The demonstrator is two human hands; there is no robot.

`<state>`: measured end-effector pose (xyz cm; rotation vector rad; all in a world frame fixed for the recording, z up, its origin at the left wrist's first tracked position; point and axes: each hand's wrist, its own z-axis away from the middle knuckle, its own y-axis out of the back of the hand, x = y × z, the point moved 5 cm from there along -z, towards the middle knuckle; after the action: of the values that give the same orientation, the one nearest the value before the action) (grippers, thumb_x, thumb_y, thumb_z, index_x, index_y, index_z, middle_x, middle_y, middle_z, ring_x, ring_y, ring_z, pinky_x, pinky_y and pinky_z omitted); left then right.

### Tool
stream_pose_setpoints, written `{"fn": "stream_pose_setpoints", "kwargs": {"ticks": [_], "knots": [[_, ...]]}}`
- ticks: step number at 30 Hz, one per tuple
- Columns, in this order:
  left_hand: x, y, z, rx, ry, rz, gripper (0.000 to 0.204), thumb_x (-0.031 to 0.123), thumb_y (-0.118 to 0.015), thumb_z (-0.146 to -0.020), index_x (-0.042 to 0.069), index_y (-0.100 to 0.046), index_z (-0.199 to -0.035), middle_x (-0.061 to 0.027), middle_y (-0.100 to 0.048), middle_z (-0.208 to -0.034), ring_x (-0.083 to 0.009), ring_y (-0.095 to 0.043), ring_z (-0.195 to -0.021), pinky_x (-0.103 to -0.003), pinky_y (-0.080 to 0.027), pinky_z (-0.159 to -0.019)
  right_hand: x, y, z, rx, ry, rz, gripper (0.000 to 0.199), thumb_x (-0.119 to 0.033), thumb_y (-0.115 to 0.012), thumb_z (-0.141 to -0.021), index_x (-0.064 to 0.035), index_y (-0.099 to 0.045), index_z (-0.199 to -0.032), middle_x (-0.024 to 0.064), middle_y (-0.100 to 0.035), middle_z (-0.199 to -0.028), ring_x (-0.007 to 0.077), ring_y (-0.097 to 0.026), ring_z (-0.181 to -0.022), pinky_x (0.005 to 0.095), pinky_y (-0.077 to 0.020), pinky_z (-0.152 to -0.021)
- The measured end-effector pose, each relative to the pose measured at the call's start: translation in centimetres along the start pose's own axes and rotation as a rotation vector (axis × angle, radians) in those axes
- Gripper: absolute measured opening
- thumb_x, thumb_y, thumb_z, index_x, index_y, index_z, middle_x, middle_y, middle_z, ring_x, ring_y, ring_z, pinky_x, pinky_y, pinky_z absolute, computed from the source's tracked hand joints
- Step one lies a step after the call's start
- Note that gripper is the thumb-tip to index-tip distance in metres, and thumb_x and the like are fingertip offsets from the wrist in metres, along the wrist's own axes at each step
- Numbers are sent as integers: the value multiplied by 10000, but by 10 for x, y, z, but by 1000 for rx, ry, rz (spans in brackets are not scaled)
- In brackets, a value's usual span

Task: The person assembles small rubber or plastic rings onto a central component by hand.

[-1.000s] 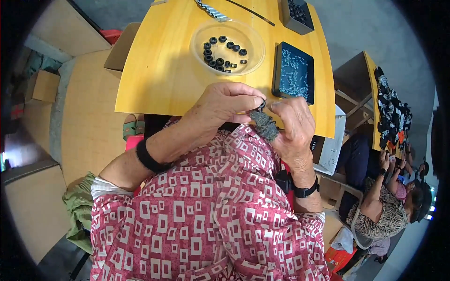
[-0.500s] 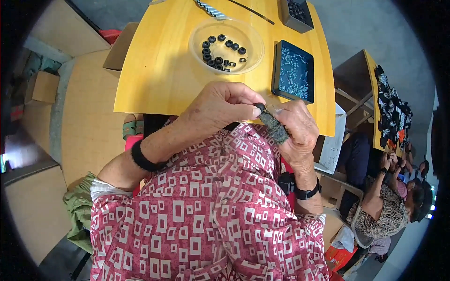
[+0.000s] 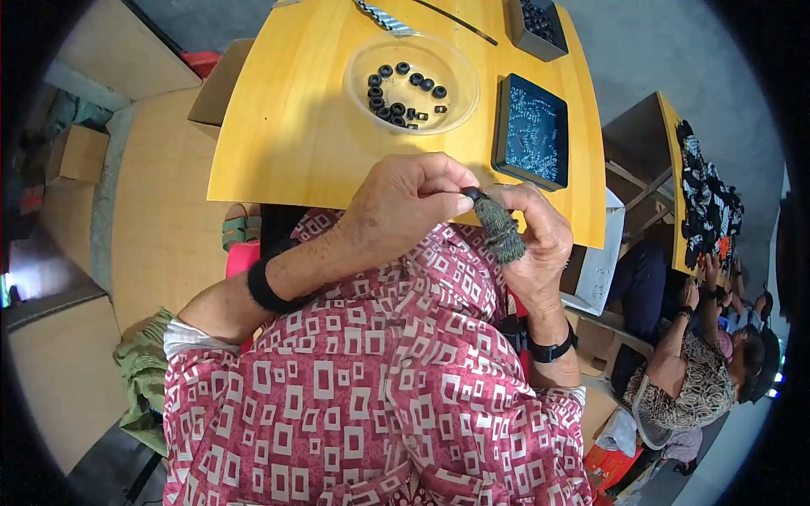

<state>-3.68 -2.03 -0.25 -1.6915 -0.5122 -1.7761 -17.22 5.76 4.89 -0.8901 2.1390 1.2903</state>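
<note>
Just over the table's near edge, my left hand pinches a small round black piece between thumb and fingertips. A bunched, dark grey-green ribbed cloth-like piece hangs directly from it. My right hand is closed on that bunched piece, its thumb and forefinger close to the black end. Beyond my hands stands a clear round plastic bowl with several black ring-like beads inside. To its right lies a black rectangular tray holding many tiny shiny bits.
A grey box of small black parts sits at the far right of the yellow table. A patterned strip and a thin dark rod lie at the back. Another person works at a table on the right.
My right hand has turned and opened out a little, showing more of the bunched piece. My left hand keeps its pinch on the black piece. The view has shifted slightly.
</note>
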Motion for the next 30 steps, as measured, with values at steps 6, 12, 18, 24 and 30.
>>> {"fn": "stream_pose_setpoints", "kwargs": {"ticks": [6, 12, 18, 24, 30], "knots": [[0, -3, 1, 17, -19, 57, 199, 17, -611, -874, -38, -603, -1065, -40, -663, -907, -62, -605, -842, -197, -487, -751, 6, 4, -4, 5, 46, -71, 263, -19, -763, -669, -12, -625, -892, 98, -637, -799, 246, -615, -715, 311, -477, -637], [-4, -4, 0, 8, -15, 137, 213, 40, -622, -880, -35, -591, -1078, -34, -658, -905, -62, -601, -840, -196, -487, -757, -4, 4, -3, 41, 214, 144, 264, 1, -738, -666, 7, -617, -900, 126, -626, -787, 281, -611, -707, 329, -476, -615], [-5, -4, 1, 0, -6, 185, 209, 75, -637, -883, -17, -601, -1068, -36, -654, -916, -70, -608, -830, -204, -499, -746, -12, -1, 1, 85, 176, 158, 267, 18, -729, -662, 15, -616, -904, 140, -604, -771, 286, -596, -701, 343, -472, -613], [-7, -3, 0, 10, 82, 291, 224, 127, -662, -876, 3, -614, -1057, -6, -636, -893, -54, -593, -790, -196, -496, -724, -6, -9, 8, 81, 97, 141, 332, 9, -748, -648, 2, -606, -948, 117, -608, -807, 270, -587, -745, 343, -476, -644], [-5, -4, 1, -20, 51, 258, 210, 124, -664, -872, 9, -620, -1042, 14, -616, -837, -31, -558, -733, -178, -475, -673, -6, -11, 8, 81, 130, 192, 366, -12, -760, -645, -23, -599, -974, 93, -612, -819, 253, -565, -726, 333, -466, -632]]}}
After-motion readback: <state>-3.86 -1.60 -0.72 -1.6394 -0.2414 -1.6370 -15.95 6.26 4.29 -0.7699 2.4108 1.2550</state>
